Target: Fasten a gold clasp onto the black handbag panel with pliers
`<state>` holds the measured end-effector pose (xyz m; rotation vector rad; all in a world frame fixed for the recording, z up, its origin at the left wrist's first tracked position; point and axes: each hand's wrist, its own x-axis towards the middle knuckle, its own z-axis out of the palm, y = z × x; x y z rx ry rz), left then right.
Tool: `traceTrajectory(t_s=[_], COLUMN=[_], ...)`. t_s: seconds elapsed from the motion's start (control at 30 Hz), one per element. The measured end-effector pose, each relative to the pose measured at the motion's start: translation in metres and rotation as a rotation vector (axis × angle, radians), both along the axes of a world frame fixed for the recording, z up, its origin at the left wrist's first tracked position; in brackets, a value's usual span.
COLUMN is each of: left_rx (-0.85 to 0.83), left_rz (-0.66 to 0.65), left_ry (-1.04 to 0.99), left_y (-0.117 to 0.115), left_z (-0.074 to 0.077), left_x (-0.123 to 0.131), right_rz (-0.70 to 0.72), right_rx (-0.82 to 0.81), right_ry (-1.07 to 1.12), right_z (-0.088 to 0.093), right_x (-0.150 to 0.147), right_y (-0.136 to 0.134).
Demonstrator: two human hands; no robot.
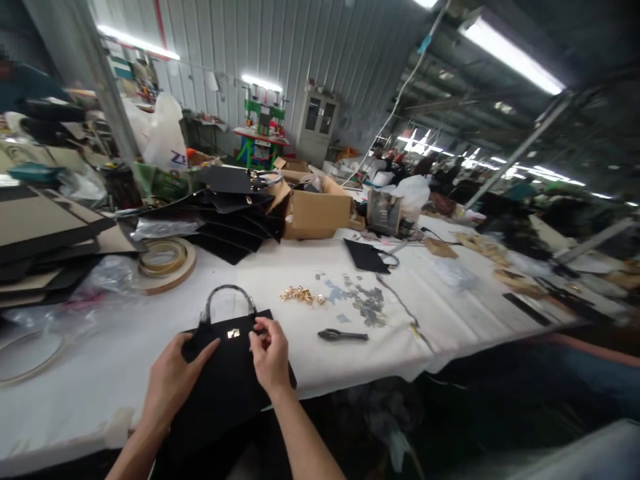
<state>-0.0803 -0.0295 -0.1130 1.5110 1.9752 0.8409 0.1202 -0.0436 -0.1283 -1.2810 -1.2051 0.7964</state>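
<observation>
A black handbag panel (225, 380) leans over the table's front edge, with a dark curved handle (229, 289) rising from its top. A small gold clasp piece (233, 333) sits near the panel's upper middle. My left hand (173, 377) grips the left side, thumb lying across the front and the other fingers hidden behind. Curled and pinched together, the fingers of my right hand (271, 353) touch the panel's upper right by the handle's foot; anything small between them is hidden. To the right lie black-handled pliers (343, 335), a pile of gold fittings (300, 295) and scattered silver metal plates (371, 305).
Another black panel with a handle (367, 256) lies farther back on the white-covered table (300, 373). Behind are a cardboard box (319, 212) and stacked black panels (235, 223). Tape rolls (167, 263) stand at left. A person (30, 83) is at the far left.
</observation>
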Motion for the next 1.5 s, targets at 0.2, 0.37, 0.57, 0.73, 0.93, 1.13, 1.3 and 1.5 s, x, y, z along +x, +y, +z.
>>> traceTrajectory(t_s=[0.2, 0.37, 0.57, 0.73, 0.93, 1.13, 1.3, 1.5], left_rx=[-0.077, 0.112, 0.074, 0.129, 0.134, 0.223, 0.271, 0.254], left_rz=[0.026, 0.188, 0.156, 0.08, 0.096, -0.078, -0.464, -0.493], left_ry=[-0.057, -0.131, -0.159, -0.415, -0.746, -0.644, -0.578, -0.711], left_y=[0.011, 0.032, 0.043, 0.026, 0.011, -0.025, -0.063, -0.076], left_z=[0.014, 0.016, -0.002, 0.007, 0.036, 0.105, 0.141, 0.146], left_x=[-0.006, -0.014, -0.026, -0.015, -0.004, 0.028, 0.055, 0.064], right_rz=[-0.004, -0.064, -0.088, -0.029, 0.155, 0.382, 0.51, 0.207], right_rx=[-0.007, -0.008, -0.051, -0.1, -0.001, -0.01, 0.037, -0.263], right_ry=[0.252, 0.318, 0.286, 0.194, -0.107, 0.062, 0.546, 0.938], right_z=[0.008, 0.007, -0.008, -0.007, 0.012, 0.069, 0.107, 0.077], right_x=[0.0, 0.029, 0.083, 0.086, 0.056, 0.01, -0.004, 0.043], right_y=[-0.008, -0.025, -0.038, -0.041, -0.045, -0.064, -0.078, -0.082])
